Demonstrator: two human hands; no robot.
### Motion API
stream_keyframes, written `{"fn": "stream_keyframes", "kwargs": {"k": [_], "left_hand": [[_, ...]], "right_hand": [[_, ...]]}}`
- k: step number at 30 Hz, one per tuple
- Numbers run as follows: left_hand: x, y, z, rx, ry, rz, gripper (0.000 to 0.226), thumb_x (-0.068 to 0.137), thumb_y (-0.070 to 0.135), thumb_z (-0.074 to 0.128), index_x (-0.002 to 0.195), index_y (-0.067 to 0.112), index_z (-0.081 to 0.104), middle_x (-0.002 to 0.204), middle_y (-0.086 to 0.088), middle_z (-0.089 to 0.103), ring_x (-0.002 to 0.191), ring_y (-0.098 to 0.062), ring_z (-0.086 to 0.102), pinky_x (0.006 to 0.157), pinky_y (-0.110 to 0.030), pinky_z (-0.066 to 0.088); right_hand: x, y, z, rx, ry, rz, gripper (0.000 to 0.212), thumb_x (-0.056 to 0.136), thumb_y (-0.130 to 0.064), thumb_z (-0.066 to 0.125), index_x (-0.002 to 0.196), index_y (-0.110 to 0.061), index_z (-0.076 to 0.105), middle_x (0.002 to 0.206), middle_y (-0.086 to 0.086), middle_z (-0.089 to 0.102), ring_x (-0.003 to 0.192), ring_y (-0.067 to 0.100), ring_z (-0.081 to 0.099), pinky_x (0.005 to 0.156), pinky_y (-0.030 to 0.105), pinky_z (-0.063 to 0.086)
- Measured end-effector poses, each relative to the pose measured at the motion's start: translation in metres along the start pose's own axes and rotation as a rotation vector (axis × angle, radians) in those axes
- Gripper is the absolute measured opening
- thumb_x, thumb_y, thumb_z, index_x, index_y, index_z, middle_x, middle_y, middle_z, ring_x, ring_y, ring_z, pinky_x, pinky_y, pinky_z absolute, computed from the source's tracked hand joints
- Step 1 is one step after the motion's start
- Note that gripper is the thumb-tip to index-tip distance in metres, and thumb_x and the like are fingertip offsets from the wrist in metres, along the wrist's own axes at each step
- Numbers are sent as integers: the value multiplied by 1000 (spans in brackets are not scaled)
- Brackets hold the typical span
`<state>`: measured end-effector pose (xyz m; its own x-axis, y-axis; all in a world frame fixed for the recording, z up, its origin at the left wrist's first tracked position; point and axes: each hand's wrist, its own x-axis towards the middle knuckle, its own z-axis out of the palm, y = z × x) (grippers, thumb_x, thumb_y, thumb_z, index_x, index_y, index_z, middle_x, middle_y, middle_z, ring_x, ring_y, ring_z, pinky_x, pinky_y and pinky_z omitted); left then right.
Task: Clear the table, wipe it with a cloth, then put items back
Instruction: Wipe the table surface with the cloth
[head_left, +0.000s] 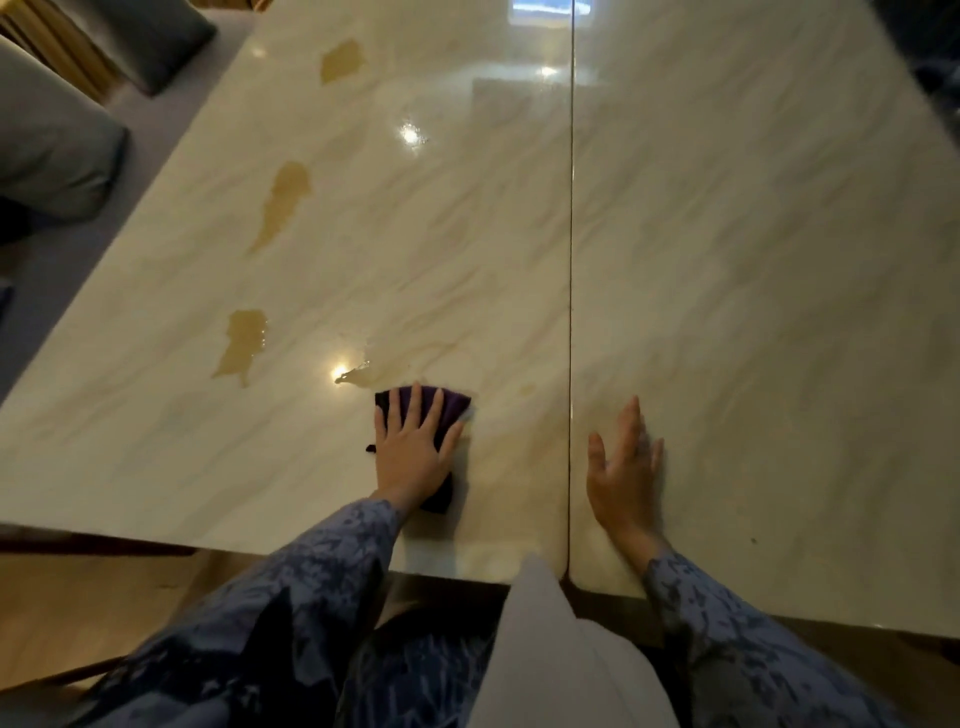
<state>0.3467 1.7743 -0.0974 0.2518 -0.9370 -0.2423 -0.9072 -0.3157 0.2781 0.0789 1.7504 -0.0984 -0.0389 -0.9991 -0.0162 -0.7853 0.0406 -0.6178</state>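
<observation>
We press our left hand (413, 449) flat on a purple cloth (451, 410), fingers straight and spread, the palm covering most of it so that only its far edge and a dark corner by the wrist show. The cloth lies on the glossy marble-look table (753, 260), a little to the left of the dark seam (571, 260) that runs straight away from us down the tabletop, and near the table's front edge.

Our right hand (623, 475) rests on the table just on the other side of the seam, fingers straight and slightly apart, holding nothing; its outline is a bit blurred.

Further left of the seam than the cloth, three brownish spill patches sit in a row along the table's left side: one (240, 345) near the cloth, one (283, 200) midway, and one (340, 61) at the far end. A thin wet smear (358, 375) touches the cloth's far left corner, beside a bright light reflection.

Both sleeves (291, 587) are blue with a dark mottled print. A pale grey piece of fabric (540, 649) hangs between our arms, below the near end of the seam. Off the table's left edge stand grey upholstered chairs (52, 150).
</observation>
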Motion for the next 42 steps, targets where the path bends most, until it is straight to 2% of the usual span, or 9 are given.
{"fn": "stream_keyframes", "kwargs": {"k": [5, 7, 10, 15, 22, 26, 32, 37, 42], "left_hand": [[5, 8, -23, -526, -185, -33, 47, 105, 37, 29, 151, 26, 29, 163, -3, 5, 149, -28, -13, 119, -46, -11], [-5, -8, -30, -632, -177, 6, 49, 104, 31, 38, 152, 29, 26, 162, -5, 10, 150, -31, 2, 122, -45, 5], [-17, -51, -41, -577, -30, 114, 53, 100, 19, 48, 150, 27, 33, 157, -6, 30, 144, -26, 26, 118, -34, 18], [-21, -143, -54, -308, 53, 134, 56, 97, 17, 51, 150, 18, 33, 159, -3, 24, 147, -17, -2, 120, -48, 7], [3, -276, -94, -136, 83, 63, 56, 98, 26, 51, 150, 15, 33, 161, -5, 14, 149, -25, -5, 120, -51, 7], [27, -318, -108, -128, 100, 10, 58, 100, 35, 46, 151, 15, 27, 163, -4, 0, 149, -20, -11, 121, -45, 0], [28, -337, -100, -31, 71, 24, 72, 96, 58, 13, 155, 16, 14, 163, -5, 2, 150, -18, -6, 122, -44, 1], [22, -330, -99, -58, 138, -27, 61, 101, 51, 22, 154, 22, 17, 163, 1, 8, 150, -13, -1, 123, -42, 8], [23, -333, -101, -82, 139, 10, 62, 100, 51, 24, 154, 22, 19, 163, 1, 9, 150, -13, -1, 122, -42, 8]], "right_hand": [[-24, -61, 36, -70, -157, -254, 73, 94, -37, 51, 154, -31, 10, 158, 4, 26, 146, 21, 22, 121, 46, 12], [-28, -85, 52, -101, -246, -339, 70, 95, -39, 49, 154, -32, 11, 159, 3, 24, 149, 21, 15, 120, 51, 15], [-30, -120, 76, -159, -329, -416, 69, 96, -49, 43, 154, -29, 11, 161, 0, 20, 150, 20, 7, 120, 52, 12], [-33, -150, 112, -410, -339, -424, 90, 85, -81, 22, 155, -25, 17, 162, 0, 13, 150, 28, -1, 119, 57, 3], [-23, -173, 149, -477, -109, -234, 61, 96, -55, 35, 147, -24, 41, 155, 14, 32, 146, 40, 14, 120, 55, 7], [-35, -166, 152, -334, -40, -193, 50, 95, -35, 47, 143, -21, 48, 151, 11, 41, 146, 35, 21, 112, 55, 31], [-55, -123, 125, -305, 200, 145, 58, 97, -40, 34, 146, -11, 42, 152, 16, 37, 146, 38, 16, 118, 50, 19], [-5, -123, 121, -220, 302, 467, 62, 98, -34, 39, 149, 1, 29, 156, 24, 25, 147, 37, 11, 119, 44, 7], [39, -175, 150, -126, 298, 370, 57, 100, -24, 47, 149, -1, 30, 155, 23, 25, 143, 37, 24, 117, 45, 25]]}}
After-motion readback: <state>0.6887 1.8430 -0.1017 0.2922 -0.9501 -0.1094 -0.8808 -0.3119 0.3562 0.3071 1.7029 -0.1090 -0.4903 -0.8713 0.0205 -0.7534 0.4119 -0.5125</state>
